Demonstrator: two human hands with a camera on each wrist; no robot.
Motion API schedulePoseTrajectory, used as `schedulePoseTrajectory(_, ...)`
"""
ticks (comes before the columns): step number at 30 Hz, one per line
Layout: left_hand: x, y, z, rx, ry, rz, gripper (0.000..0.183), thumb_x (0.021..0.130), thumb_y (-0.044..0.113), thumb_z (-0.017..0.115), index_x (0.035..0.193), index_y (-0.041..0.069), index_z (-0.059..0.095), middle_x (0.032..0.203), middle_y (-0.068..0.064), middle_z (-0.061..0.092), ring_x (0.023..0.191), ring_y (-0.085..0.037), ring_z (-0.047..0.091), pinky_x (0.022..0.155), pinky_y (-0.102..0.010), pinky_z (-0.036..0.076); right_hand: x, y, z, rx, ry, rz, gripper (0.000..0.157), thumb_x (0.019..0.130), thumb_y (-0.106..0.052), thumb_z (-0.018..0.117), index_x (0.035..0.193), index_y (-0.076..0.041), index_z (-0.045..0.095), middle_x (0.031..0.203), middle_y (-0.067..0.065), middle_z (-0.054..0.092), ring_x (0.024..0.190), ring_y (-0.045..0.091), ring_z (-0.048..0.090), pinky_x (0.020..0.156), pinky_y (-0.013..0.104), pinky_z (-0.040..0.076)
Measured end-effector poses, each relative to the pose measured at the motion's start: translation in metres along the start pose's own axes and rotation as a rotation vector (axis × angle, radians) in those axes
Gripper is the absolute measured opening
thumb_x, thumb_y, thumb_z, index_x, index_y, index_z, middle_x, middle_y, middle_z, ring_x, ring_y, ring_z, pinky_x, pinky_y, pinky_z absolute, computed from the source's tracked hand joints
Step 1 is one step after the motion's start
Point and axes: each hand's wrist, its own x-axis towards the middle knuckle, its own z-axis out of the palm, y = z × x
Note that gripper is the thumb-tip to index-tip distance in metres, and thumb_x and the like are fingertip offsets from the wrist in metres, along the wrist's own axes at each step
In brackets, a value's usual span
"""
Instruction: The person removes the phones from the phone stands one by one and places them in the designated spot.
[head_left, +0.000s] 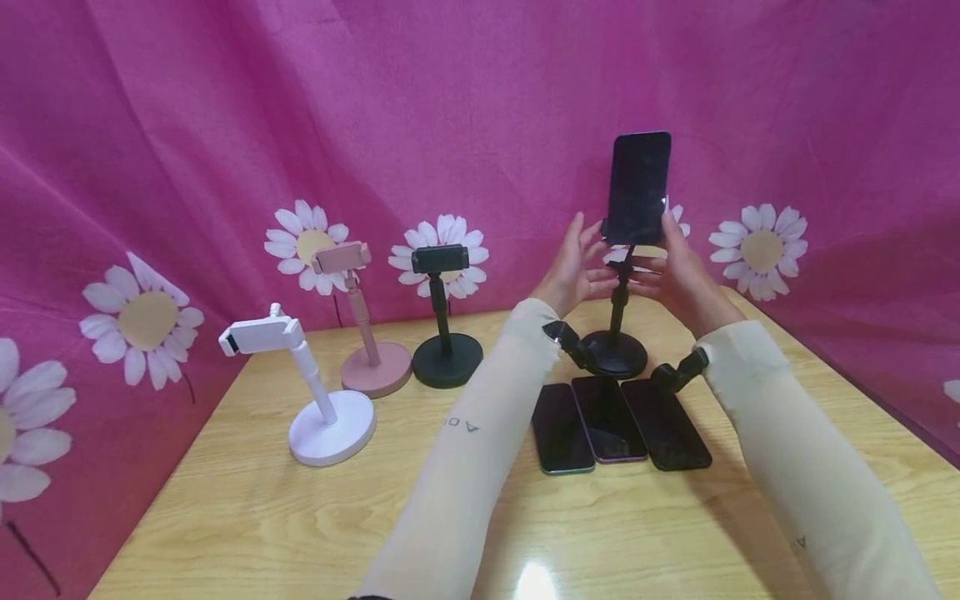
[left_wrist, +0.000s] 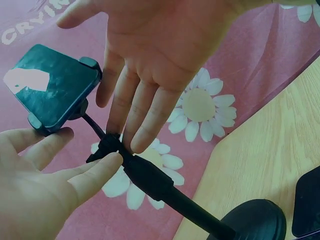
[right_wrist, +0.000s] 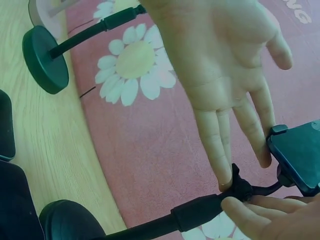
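A black phone (head_left: 638, 188) stands upright in the clamp of a black phone stand (head_left: 618, 308) at the back right. My left hand (head_left: 576, 265) is on its left side, fingers extended near the clamp and the neck joint. On the other side my right hand (head_left: 686, 271) has straight fingers by the joint and its thumb at the phone's right edge. Both palms face the stand; in the left wrist view, fingers of the right hand (left_wrist: 155, 45) and left hand (left_wrist: 45, 190) meet the joint or nearly so. I cannot tell how firmly they touch.
Three dark phones (head_left: 606, 417) lie side by side before the black stand's round base. To the left are a white stand (head_left: 330, 427), a pink stand (head_left: 375, 369) and a dark green stand (head_left: 447, 361), their clamps holding no phone. A pink daisy-print cloth (head_left: 480, 100) hangs behind the wooden table (head_left: 247, 525).
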Motion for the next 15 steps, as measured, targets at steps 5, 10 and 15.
schedulePoseTrajectory(5,-0.004,0.004,0.000,0.008,-0.022,0.018,0.068,0.095,0.064,0.031,0.149,0.023,0.038,0.152,-0.007,0.037,0.130,-0.048,0.039,0.103,-0.052,0.040,-0.002,-0.001,0.002,0.046,0.012,-0.020,0.091,0.090,-0.073,0.031,0.155,-0.017,0.001,0.157,0.026,0.011,0.141,0.041,0.022,0.112,0.048,0.024)
schedulePoseTrajectory(10,-0.014,0.020,0.005,0.080,-0.059,0.074,0.067,0.096,0.064,0.028,0.150,0.025,0.035,0.152,-0.007,0.037,0.130,-0.048,0.040,0.102,-0.050,0.041,-0.011,-0.016,0.009,0.071,0.009,-0.056,0.088,0.090,-0.071,0.036,0.156,-0.020,0.007,0.157,0.025,0.013,0.141,0.041,0.022,0.112,0.047,0.024)
schedulePoseTrajectory(15,-0.035,0.040,0.006,0.159,-0.100,0.138,0.066,0.097,0.062,0.025,0.152,0.024,0.031,0.152,-0.008,0.037,0.128,-0.049,0.042,0.103,-0.050,0.041,-0.024,-0.034,0.020,0.014,-0.010,-0.101,0.084,0.090,-0.070,0.039,0.155,-0.022,0.016,0.155,0.026,0.019,0.139,0.043,0.028,0.110,0.047,0.028)
